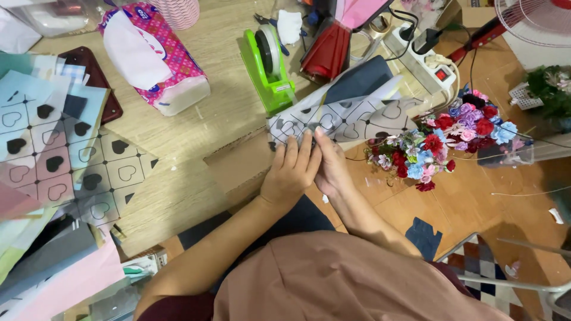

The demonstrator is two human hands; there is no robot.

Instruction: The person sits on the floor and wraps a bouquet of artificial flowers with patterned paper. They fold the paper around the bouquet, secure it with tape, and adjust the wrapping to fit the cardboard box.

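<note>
My left hand (291,169) and my right hand (332,166) meet at the near corner of a folded sheet of grey wrapping paper with a heart pattern (345,116), pinching it together. A dark blue sheet (360,78) lies inside the fold. A small bouquet of red, blue, pink and purple paper flowers (443,145) rests on the floor just right of the paper. A green tape dispenser (267,62) stands beyond my left hand.
A stack of heart-patterned and pastel sheets (53,160) covers the left side. A pink tissue pack (154,53), a folded red item (327,53), a white power strip (425,62) with cables and a fan (535,21) lie farther off.
</note>
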